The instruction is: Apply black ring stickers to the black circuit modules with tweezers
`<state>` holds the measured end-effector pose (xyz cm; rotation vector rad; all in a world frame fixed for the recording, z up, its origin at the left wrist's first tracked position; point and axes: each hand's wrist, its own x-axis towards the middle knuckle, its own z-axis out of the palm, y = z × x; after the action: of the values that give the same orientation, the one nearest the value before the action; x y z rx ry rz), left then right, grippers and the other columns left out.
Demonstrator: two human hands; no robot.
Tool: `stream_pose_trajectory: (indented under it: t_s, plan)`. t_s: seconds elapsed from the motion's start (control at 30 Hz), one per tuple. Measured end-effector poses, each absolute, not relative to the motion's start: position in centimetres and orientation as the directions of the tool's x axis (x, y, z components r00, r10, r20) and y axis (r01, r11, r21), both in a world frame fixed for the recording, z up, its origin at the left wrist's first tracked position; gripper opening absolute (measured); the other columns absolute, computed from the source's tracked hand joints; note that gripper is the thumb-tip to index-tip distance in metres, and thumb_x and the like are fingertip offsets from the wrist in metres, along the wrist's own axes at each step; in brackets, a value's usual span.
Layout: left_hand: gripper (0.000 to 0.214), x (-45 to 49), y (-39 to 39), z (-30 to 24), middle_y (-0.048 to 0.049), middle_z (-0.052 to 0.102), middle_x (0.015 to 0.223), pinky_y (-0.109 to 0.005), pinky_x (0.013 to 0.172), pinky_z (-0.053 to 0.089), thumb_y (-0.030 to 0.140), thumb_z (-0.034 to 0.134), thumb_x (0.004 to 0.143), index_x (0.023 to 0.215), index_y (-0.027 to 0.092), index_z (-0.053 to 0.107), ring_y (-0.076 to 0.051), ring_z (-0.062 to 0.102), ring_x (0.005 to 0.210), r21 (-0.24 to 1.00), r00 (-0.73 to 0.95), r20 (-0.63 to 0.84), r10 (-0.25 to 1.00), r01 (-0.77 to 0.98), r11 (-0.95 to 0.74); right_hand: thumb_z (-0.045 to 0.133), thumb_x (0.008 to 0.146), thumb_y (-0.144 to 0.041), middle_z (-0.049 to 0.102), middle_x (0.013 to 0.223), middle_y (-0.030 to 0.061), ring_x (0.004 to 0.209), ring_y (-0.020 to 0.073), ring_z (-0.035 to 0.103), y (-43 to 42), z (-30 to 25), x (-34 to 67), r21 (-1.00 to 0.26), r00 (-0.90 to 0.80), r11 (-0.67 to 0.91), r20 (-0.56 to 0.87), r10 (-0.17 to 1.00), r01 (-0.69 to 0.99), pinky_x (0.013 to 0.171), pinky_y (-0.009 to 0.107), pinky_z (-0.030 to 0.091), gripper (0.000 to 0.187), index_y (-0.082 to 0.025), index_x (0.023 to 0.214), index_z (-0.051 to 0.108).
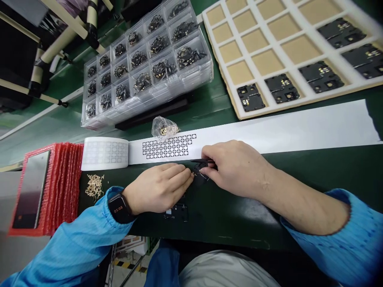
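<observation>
My right hand (236, 165) is closed in a pinch on dark tweezers (210, 161), whose thin tips point left. Just under the tips is a small black part (201, 166), close against the fingertips of my left hand (163, 187). That hand is closed, its fingers pressed together and its fingertips at the part's left edge. A black phone-like component with a bracket shape (181, 213) lies on the green mat below my left hand, partly covered by it. Above both hands runs a white strip (167, 146) bearing rows of small black-framed stickers.
A clear compartment box (146, 85) holds coiled black parts. The white foam tray (236, 113) carries several black plates (250, 97). Left are a sticker roll (104, 153), yellowish scraps (95, 186) and red-wrapped panels (64, 187). A clear bag (164, 127) touches the strip.
</observation>
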<state>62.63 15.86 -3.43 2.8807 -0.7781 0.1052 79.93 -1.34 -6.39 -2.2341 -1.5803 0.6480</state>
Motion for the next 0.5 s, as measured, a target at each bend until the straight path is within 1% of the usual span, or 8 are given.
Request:
stream_pose_trajectory:
  t_s: [0.07, 0.1, 0.17, 0.23, 0.33, 0.5]
  plan:
    - [0.027, 61.6, 15.8, -4.2, -0.0121, 0.075, 0.116, -0.039, 0.092, 0.066, 0.011, 0.052, 0.104, 0.127, 0.015, 0.066, -0.023, 0.072, 0.106, 0.255, 0.935, 0.162, -0.317, -0.350, -0.902, 0.075, 0.091, -0.033, 0.075, 0.084, 0.0055, 0.077, 0.0267, 0.068, -1.4, -6.4, 79.9, -0.509, 0.288, -0.339, -0.178, 0.941, 0.791, 0.063, 0.036, 0.034, 0.017, -0.022, 0.085, 0.063]
    - [0.027, 61.1, 15.7, -4.6, -0.0115, 0.074, 0.115, -0.039, 0.092, 0.065, 0.012, 0.056, 0.103, 0.128, 0.015, 0.066, -0.022, 0.072, 0.105, 0.288, 0.958, 0.180, -0.224, -0.269, -0.919, 0.075, 0.091, -0.033, 0.074, 0.084, 0.0053, 0.077, 0.0266, 0.068, -1.4, -6.4, 79.9, -0.510, 0.290, -0.339, -0.177, 0.941, 0.790, 0.063, 0.036, 0.034, 0.017, -0.022, 0.085, 0.063]
    - [0.026, 60.3, 15.1, -5.5, -0.0112, 0.073, 0.112, -0.037, 0.088, 0.064, 0.013, 0.063, 0.100, 0.126, 0.014, 0.065, -0.021, 0.070, 0.100, 0.312, 0.979, 0.191, -0.066, -0.124, -0.942, 0.075, 0.091, -0.034, 0.074, 0.083, 0.0046, 0.076, 0.0260, 0.066, -1.5, -6.6, 79.9, -0.512, 0.292, -0.339, -0.172, 0.941, 0.789, 0.063, 0.036, 0.033, 0.018, -0.023, 0.085, 0.062]
    - [0.025, 59.9, 14.1, -6.1, -0.0103, 0.072, 0.109, -0.036, 0.085, 0.063, 0.017, 0.070, 0.098, 0.122, 0.014, 0.067, -0.021, 0.069, 0.097, 0.341, 0.982, 0.179, 0.063, -0.002, -0.940, 0.075, 0.090, -0.034, 0.073, 0.082, 0.0039, 0.073, 0.0246, 0.065, -1.6, -6.8, 79.9, -0.517, 0.298, -0.338, -0.163, 0.941, 0.787, 0.063, 0.035, 0.032, 0.019, -0.023, 0.084, 0.062]
    - [0.018, 60.0, 12.5, -6.5, -0.0084, 0.071, 0.104, -0.036, 0.083, 0.061, 0.020, 0.071, 0.098, 0.115, 0.016, 0.069, -0.021, 0.068, 0.094, 0.379, 0.971, 0.165, 0.171, 0.097, -0.920, 0.076, 0.089, -0.033, 0.073, 0.079, 0.0021, 0.071, 0.0231, 0.064, -1.6, -7.0, 79.9, -0.526, 0.309, -0.345, -0.157, 0.938, 0.777, 0.062, 0.035, 0.031, 0.018, -0.023, 0.083, 0.063]
    - [0.006, 60.7, 11.2, -6.5, -0.0064, 0.072, 0.097, -0.036, 0.079, 0.059, 0.018, 0.067, 0.099, 0.104, 0.018, 0.070, -0.020, 0.067, 0.087, 0.424, 0.949, 0.207, 0.238, 0.132, -0.896, 0.079, 0.087, -0.031, 0.073, 0.076, -0.0003, 0.069, 0.0220, 0.064, -1.4, -6.9, 79.9, -0.535, 0.321, -0.356, -0.161, 0.933, 0.767, 0.061, 0.035, 0.032, 0.016, -0.024, 0.084, 0.065]
